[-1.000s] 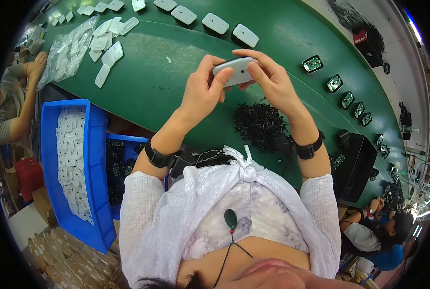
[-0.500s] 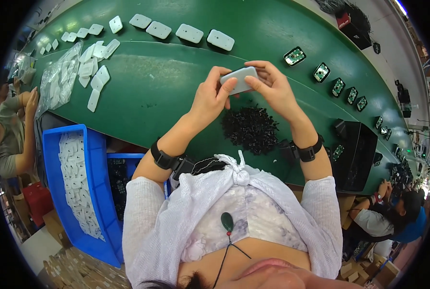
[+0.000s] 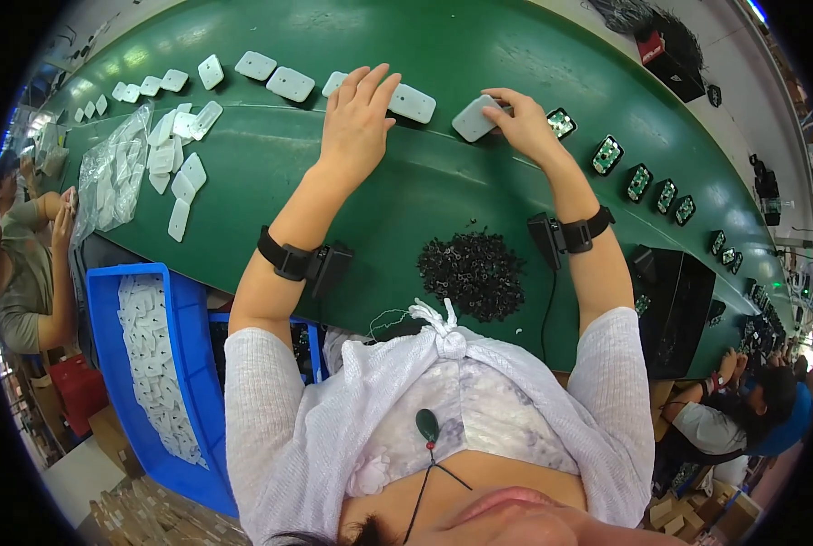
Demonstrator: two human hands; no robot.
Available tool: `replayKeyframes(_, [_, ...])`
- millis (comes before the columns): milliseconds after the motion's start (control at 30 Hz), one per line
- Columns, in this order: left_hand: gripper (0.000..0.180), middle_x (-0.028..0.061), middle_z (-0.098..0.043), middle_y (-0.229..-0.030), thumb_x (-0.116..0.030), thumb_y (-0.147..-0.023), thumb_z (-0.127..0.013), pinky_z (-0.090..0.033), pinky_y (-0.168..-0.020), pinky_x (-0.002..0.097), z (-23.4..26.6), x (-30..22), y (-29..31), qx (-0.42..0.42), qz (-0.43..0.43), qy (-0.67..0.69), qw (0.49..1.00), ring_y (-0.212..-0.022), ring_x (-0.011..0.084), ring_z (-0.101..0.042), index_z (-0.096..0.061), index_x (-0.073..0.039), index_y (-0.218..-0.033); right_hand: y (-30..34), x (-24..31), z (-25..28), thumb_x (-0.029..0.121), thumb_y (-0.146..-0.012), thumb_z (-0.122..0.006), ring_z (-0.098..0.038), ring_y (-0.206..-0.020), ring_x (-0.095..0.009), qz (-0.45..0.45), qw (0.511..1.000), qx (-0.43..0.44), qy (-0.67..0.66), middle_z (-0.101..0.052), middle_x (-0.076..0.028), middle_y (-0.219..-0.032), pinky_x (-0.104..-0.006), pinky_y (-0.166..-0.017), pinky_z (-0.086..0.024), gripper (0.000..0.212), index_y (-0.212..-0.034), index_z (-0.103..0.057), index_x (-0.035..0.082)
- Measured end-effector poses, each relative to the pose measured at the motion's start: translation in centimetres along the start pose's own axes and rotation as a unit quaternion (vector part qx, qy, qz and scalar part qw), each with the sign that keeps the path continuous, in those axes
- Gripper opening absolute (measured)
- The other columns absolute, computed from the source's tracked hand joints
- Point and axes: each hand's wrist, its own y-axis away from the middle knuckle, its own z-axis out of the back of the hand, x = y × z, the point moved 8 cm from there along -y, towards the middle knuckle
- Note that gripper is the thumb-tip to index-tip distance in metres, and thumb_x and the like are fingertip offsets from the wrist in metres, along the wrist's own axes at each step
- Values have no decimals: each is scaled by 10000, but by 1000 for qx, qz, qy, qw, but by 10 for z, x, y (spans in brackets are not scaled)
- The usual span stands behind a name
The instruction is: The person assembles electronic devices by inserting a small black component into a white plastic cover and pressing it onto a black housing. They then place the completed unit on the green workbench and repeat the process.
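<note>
My right hand (image 3: 523, 127) grips a white rectangular plastic cover (image 3: 474, 118) and holds it down on the green belt (image 3: 443, 191), just left of a small green circuit board (image 3: 561, 123). My left hand (image 3: 359, 116) is stretched out flat with fingers apart, hovering over the belt between two white covers, one at its fingertips (image 3: 413, 103) and one further left (image 3: 291, 84). Both wrists carry black bands with small boxes. A heap of small black parts (image 3: 473, 270) lies on the belt close to my body.
More white covers (image 3: 174, 168) and a clear plastic bag (image 3: 111, 173) lie at the belt's left. Circuit boards (image 3: 647, 182) run along the right. A blue bin (image 3: 151, 364) of white covers stands at my left. Other people work at both sides; a black box (image 3: 684, 309) sits right.
Both hands held the white cover together above the black heap. Now they have parted and reached forward: the right sets the cover on the belt, the left has let go and spread open.
</note>
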Motion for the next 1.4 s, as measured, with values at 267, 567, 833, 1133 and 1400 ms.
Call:
replayKeyframes(267, [655, 65, -472, -1385, -83, -727, -737, -320, -1053, 471, -17, 11, -10, 90, -58, -46, 993, -1309, 293, -385, -474, -84, -1327, -3, 79, -30, -98, -763, -563, -597, -985, -227, 253, 888, 137, 360, -555, -94, -1001, -335, -835, -513, 408, -1110, -671, 88])
replayKeyframes(567, [495, 44, -602, -1169, -155, -739, -714, -302, -1077, 459, -39, 25, -21, 113, -93, -125, 981, -1258, 247, -448, -568, -66, -1204, -11, 84, -48, 18, -779, -662, -559, -1052, -281, 290, 858, 202, 372, -598, -61, -1116, -373, -889, -493, 494, -1248, -570, 141])
replayKeyframes(833, [369, 69, -602, -1072, -168, -726, -723, -346, -1032, 434, -17, 25, -24, 111, -71, -80, 988, -1193, 225, -477, -594, -77, -1060, 18, 135, -49, 190, -802, -711, -529, -1140, -326, 424, 865, -34, 267, -557, -137, -1250, -400, -954, -448, 530, -1290, -525, 100])
replayKeyframes(1133, [525, 159, -522, -1200, -44, -800, -700, -548, -761, 337, 58, 25, 16, 169, 235, 479, 829, -907, 225, -650, -460, -36, -1267, 79, 183, -71, 128, -763, -739, -574, -1060, -338, 461, 878, -20, 130, -579, -156, -1215, -402, -893, -483, 605, -1316, -506, 54])
replayKeyframes(1400, [517, 135, -539, -1229, -89, -915, -638, -505, -884, 290, 94, 5, 53, -9, 262, 707, 656, -1043, 171, -594, -411, 40, -1361, 135, 212, -71, 137, -730, -755, -596, -966, -321, 526, 835, -96, 133, -595, -151, -1155, -384, -765, -519, 618, -1296, -532, 30])
